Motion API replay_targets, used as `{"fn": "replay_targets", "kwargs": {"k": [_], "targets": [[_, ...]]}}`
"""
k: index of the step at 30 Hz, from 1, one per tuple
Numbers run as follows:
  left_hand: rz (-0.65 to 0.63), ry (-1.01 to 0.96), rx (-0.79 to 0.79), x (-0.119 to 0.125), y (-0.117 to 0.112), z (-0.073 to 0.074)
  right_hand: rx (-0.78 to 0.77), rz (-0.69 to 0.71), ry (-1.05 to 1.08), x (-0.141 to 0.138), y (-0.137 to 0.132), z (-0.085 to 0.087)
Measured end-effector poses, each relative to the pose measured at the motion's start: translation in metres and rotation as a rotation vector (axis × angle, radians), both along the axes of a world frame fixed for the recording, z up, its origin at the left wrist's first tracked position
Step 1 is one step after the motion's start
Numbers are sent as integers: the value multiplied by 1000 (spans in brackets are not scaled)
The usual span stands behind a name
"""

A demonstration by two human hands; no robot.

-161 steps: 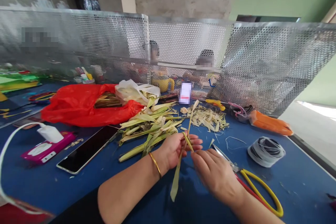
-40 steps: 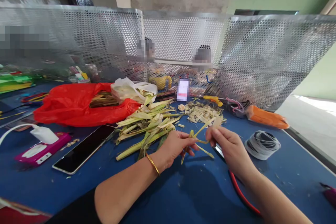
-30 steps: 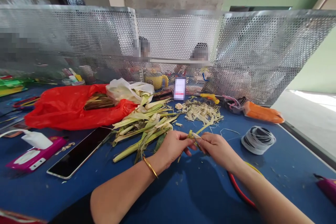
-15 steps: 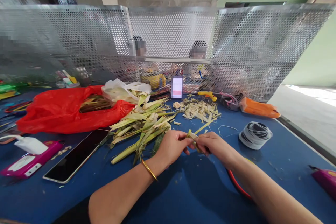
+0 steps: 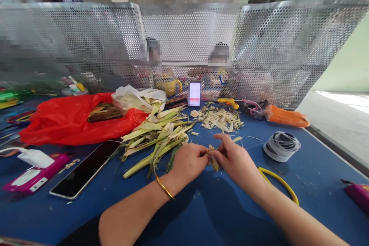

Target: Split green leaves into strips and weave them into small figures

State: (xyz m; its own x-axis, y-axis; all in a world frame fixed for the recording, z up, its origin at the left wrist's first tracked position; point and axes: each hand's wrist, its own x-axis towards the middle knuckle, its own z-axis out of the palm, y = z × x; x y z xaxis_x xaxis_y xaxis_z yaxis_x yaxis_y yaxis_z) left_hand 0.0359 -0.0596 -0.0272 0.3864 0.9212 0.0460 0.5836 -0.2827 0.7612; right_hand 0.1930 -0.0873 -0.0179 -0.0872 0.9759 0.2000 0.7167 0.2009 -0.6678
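Observation:
My left hand [image 5: 188, 161], with a gold bangle on its wrist, and my right hand [image 5: 235, 159] meet low over the blue table [image 5: 207, 215]. Both pinch a small folded strip of yellow-green palm leaf [image 5: 213, 160] between their fingertips. The strip is mostly hidden by the fingers. A heap of long green leaves [image 5: 157, 136] lies just left of my left hand. Pale leaf trimmings [image 5: 219, 118] are piled beyond my right hand. Scissors with yellow loop handles [image 5: 281, 184] lie partly under my right forearm.
A red plastic bag [image 5: 69, 121] and a white bag [image 5: 138, 98] hold more leaves at the back left. A dark phone [image 5: 83, 169] and a pink box [image 5: 33, 177] lie left. A coil of white cord [image 5: 281, 146] sits right. A perforated metal screen [image 5: 184, 46] fences the table; people sit behind it.
The long leaf strip has been folded down into a small bundle. My hands have closed together and dropped nearer the table, and the yellow scissor handle now shows beside my right forearm.

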Motion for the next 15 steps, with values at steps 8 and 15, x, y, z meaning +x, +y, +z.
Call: {"fn": "replay_targets", "kwargs": {"k": [8, 15], "targets": [[-82, 115, 98, 1, -3, -5, -28, 46, 16, 8, 7, 0], [-246, 87, -75, 4, -6, -7, -10, -27, 224, 8, 10, -2]]}}
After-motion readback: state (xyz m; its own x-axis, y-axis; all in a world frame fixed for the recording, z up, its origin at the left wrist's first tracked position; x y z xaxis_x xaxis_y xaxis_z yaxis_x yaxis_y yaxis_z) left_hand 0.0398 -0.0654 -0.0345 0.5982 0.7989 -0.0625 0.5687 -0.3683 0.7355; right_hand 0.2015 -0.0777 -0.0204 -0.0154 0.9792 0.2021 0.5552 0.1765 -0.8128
